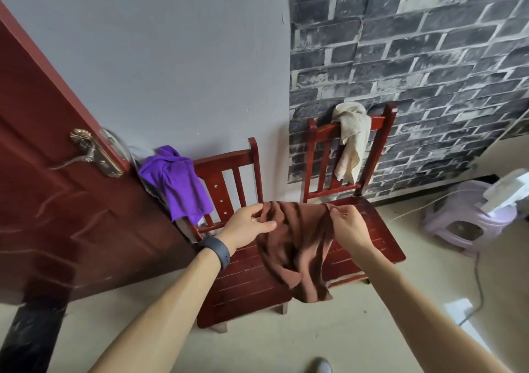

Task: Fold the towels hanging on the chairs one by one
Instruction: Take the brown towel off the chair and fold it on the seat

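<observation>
A brown towel [297, 246] hangs crumpled in the air above the two red wooden chairs, held by its top edge. My left hand [247, 225] pinches its left corner and my right hand [349, 228] pinches its right corner. A purple towel [177, 183] is draped over the back corner of the left chair [237, 286]. Over the backrest of the right chair [375, 229] hangs a cream towel [350, 140]. Both chairs stand side by side against the wall.
A dark red door [57, 200] with a brass handle [91, 155] stands open at the left, close to the left chair. A pale purple plastic stool [469, 218] with a white object on it sits at the right, with a cable trailing across the floor.
</observation>
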Action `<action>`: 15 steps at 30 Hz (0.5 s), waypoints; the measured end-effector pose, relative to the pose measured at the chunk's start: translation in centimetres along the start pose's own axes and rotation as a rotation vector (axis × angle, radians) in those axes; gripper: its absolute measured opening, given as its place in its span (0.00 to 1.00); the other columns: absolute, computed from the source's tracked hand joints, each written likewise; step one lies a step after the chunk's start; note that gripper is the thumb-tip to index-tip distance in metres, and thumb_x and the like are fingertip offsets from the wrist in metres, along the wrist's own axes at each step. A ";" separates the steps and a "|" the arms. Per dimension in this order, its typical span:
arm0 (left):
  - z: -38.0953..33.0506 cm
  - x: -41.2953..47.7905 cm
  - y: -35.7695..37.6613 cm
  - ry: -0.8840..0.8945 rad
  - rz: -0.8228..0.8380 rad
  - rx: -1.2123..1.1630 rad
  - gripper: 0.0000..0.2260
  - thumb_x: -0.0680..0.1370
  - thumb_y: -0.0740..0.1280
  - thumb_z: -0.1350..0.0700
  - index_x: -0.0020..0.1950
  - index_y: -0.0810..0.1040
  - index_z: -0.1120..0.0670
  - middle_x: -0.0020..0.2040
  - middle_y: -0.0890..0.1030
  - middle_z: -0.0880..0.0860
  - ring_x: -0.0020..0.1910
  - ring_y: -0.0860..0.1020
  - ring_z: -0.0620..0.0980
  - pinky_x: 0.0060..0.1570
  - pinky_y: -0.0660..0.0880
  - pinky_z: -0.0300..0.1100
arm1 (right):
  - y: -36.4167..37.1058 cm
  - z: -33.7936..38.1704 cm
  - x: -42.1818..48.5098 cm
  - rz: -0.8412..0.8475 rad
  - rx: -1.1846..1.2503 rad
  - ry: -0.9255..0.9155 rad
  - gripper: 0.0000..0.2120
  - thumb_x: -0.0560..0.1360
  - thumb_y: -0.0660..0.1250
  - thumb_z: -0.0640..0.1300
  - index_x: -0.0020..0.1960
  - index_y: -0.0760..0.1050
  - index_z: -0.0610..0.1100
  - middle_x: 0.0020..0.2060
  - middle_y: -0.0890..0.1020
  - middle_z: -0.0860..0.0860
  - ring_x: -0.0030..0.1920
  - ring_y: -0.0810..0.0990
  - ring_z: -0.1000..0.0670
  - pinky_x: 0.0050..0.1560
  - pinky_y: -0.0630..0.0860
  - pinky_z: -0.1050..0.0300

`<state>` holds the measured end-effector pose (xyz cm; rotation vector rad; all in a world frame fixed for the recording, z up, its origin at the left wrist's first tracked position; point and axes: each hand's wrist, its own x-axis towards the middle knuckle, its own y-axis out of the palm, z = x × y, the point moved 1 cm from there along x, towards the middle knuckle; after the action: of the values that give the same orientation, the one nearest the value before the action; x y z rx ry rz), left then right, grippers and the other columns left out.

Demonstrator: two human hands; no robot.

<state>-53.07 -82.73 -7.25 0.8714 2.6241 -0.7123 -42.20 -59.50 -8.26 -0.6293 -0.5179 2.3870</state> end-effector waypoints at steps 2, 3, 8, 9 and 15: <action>0.5 -0.3 -1.2 -0.022 -0.103 -0.149 0.17 0.66 0.77 0.46 0.52 0.85 0.51 0.51 0.86 0.51 0.55 0.83 0.51 0.62 0.76 0.55 | -0.6 -0.1 0.9 -0.036 0.165 0.132 0.14 0.82 0.59 0.48 0.59 0.77 0.39 0.46 0.81 0.47 0.50 0.81 0.47 0.56 0.81 0.43; 0.6 -0.5 -1.8 -0.049 -0.157 -0.247 0.09 0.70 0.76 0.52 0.48 0.85 0.53 0.50 0.86 0.55 0.54 0.83 0.53 0.60 0.77 0.55 | -1.0 -0.1 1.1 -0.006 0.262 0.184 0.14 0.83 0.61 0.48 0.58 0.77 0.38 0.47 0.81 0.46 0.51 0.81 0.46 0.56 0.81 0.42; 2.4 -0.8 -5.1 -0.191 -0.285 -0.528 0.15 0.77 0.71 0.60 0.64 0.78 0.54 0.60 0.81 0.56 0.49 0.81 0.51 0.41 0.79 0.43 | -2.2 -0.5 1.8 0.238 0.176 0.040 0.15 0.75 0.73 0.44 0.60 0.78 0.41 0.52 0.84 0.46 0.52 0.84 0.45 0.56 0.82 0.43; 2.8 -0.7 -5.7 -0.205 -0.280 -0.521 0.19 0.77 0.71 0.59 0.68 0.75 0.53 0.62 0.80 0.54 0.52 0.81 0.50 0.43 0.79 0.44 | -2.4 -0.6 2.3 0.182 0.057 -0.001 0.16 0.75 0.72 0.45 0.61 0.79 0.42 0.50 0.84 0.48 0.51 0.84 0.46 0.55 0.82 0.43; 3.6 -0.9 -8.2 -0.156 -0.352 -0.249 0.18 0.70 0.75 0.46 0.59 0.80 0.43 0.61 0.81 0.51 0.58 0.80 0.53 0.61 0.76 0.56 | -3.6 0.3 3.7 -0.014 -0.338 -0.067 0.12 0.82 0.57 0.44 0.49 0.78 0.43 0.39 0.80 0.46 0.38 0.79 0.44 0.37 0.74 0.55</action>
<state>-57.06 -90.80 -6.97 0.2755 2.6731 -0.4927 -43.33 -54.51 -7.41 -0.6876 -0.9640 2.3317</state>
